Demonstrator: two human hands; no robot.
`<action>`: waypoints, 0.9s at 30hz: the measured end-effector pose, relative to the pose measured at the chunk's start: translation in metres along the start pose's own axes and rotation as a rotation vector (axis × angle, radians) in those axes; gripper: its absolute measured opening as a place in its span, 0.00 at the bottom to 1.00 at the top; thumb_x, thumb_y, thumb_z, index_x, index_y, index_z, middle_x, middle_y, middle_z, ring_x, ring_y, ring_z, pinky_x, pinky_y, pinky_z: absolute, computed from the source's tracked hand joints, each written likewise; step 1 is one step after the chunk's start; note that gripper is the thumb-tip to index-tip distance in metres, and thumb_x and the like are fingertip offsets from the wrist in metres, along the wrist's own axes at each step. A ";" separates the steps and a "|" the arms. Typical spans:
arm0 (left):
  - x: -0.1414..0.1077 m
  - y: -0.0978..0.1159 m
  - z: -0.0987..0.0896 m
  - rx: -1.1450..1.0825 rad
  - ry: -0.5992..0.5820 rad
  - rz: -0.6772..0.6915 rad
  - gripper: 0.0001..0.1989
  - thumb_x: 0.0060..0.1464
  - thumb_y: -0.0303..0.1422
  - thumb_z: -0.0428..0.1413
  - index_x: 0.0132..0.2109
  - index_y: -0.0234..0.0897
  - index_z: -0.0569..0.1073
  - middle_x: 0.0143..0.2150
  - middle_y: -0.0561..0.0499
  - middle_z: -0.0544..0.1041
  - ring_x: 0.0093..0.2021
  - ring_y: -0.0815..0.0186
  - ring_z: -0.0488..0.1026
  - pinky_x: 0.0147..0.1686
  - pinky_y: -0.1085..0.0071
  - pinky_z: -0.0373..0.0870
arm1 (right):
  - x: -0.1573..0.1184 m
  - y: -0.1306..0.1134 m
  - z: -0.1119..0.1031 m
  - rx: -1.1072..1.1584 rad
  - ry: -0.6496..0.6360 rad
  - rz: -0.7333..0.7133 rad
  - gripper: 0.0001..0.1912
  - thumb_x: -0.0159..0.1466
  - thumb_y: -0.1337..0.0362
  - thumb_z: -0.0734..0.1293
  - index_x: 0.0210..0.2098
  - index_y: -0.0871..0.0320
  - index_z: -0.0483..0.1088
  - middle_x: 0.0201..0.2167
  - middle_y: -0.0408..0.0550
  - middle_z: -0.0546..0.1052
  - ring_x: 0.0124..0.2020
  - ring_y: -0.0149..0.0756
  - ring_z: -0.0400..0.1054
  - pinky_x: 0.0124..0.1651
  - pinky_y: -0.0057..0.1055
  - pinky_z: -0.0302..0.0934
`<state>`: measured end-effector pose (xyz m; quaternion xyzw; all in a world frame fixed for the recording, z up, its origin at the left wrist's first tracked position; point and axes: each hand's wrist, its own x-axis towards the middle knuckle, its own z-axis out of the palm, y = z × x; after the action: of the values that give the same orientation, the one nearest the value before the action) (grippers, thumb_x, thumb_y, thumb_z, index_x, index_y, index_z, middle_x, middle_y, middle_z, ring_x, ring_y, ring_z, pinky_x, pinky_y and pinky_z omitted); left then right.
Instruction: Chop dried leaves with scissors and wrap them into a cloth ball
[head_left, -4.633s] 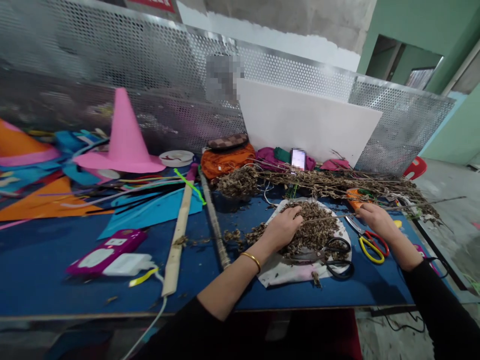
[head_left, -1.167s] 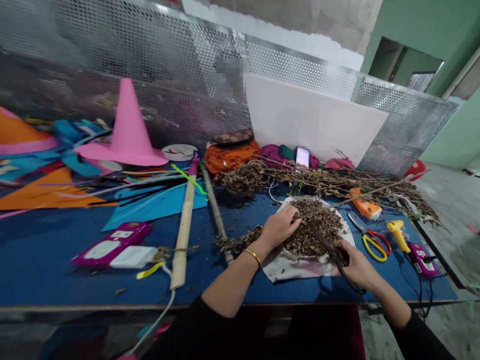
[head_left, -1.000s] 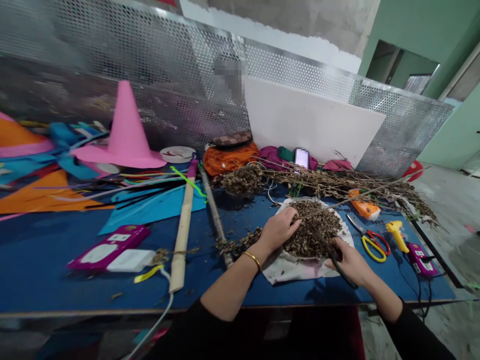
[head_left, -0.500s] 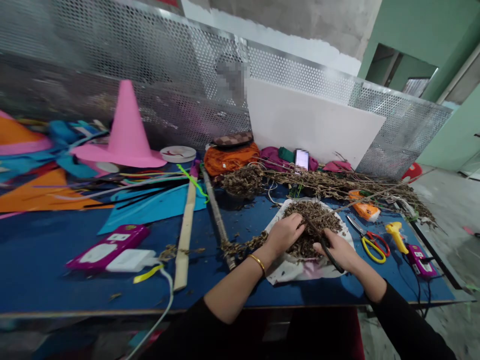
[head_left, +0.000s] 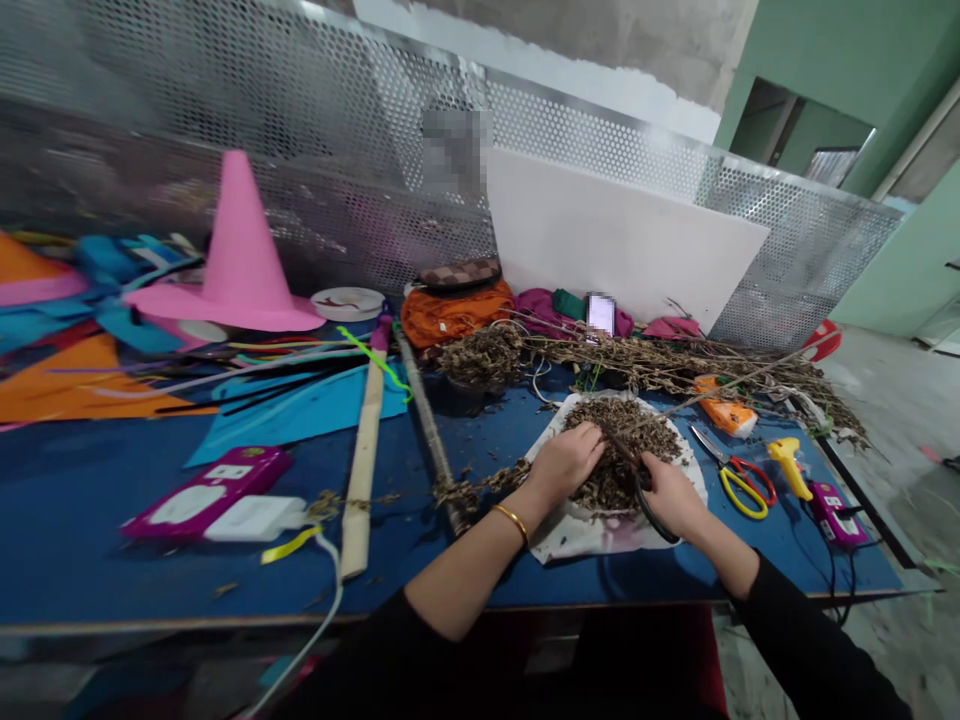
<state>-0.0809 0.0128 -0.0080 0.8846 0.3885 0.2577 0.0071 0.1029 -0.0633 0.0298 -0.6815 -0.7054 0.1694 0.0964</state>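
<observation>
A pile of dried, chopped plant bits point(head_left: 637, 425) lies on a white cloth point(head_left: 551, 540) on the blue table. My left hand point(head_left: 566, 465), a gold bangle at the wrist, pinches a dried plant stalk point(head_left: 491, 482) over the pile; the stalk trails out to the left across the table. In my right hand point(head_left: 671, 497) is a pair of dark-handled scissors point(head_left: 654, 515). Their blades reach toward my left fingertips, low over the pile, and the tips are hard to make out among the brown bits.
Right of the cloth lie red-and-yellow scissors point(head_left: 739, 480), a yellow glue gun point(head_left: 789, 466) and an orange packet point(head_left: 724, 405). Long dried stalks point(head_left: 675, 362) stretch along the back. To the left are a wooden stick point(head_left: 365, 450), a purple power strip point(head_left: 214, 490) and a pink cone hat point(head_left: 240, 240).
The scissor handles in my right hand have turned and show more of a loop now. My left hand stays at nearly the same place over the pile. The whole view has shifted slightly.
</observation>
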 end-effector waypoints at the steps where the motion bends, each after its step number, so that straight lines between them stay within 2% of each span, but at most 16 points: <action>1: 0.000 0.000 0.001 0.005 -0.001 0.003 0.10 0.64 0.32 0.43 0.40 0.35 0.68 0.40 0.46 0.73 0.40 0.62 0.72 0.38 0.68 0.69 | 0.000 0.001 0.001 0.001 0.003 0.000 0.10 0.57 0.67 0.61 0.39 0.55 0.65 0.29 0.45 0.74 0.31 0.35 0.66 0.29 0.27 0.45; 10: 0.000 -0.001 0.004 0.033 -0.028 0.002 0.10 0.64 0.32 0.43 0.39 0.35 0.67 0.39 0.46 0.73 0.39 0.63 0.72 0.37 0.68 0.66 | -0.001 0.001 0.003 -0.063 0.007 0.004 0.08 0.58 0.67 0.61 0.39 0.55 0.65 0.31 0.47 0.76 0.32 0.36 0.68 0.30 0.28 0.44; 16: -0.001 0.001 0.005 0.066 -0.036 0.006 0.11 0.64 0.33 0.43 0.38 0.35 0.67 0.38 0.47 0.72 0.36 0.64 0.71 0.34 0.70 0.65 | -0.001 -0.006 0.000 -0.123 -0.040 0.024 0.11 0.63 0.60 0.58 0.43 0.57 0.63 0.37 0.51 0.77 0.35 0.39 0.70 0.32 0.29 0.47; 27: 0.000 -0.003 0.003 0.067 -0.014 0.009 0.10 0.64 0.32 0.43 0.38 0.35 0.67 0.38 0.47 0.73 0.37 0.65 0.71 0.36 0.70 0.66 | 0.002 -0.004 0.008 -0.180 -0.020 0.023 0.13 0.60 0.65 0.59 0.45 0.57 0.64 0.37 0.52 0.78 0.38 0.41 0.71 0.34 0.29 0.50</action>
<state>-0.0810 0.0155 -0.0109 0.8878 0.3930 0.2384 -0.0211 0.0964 -0.0626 0.0233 -0.6938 -0.7107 0.1134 0.0258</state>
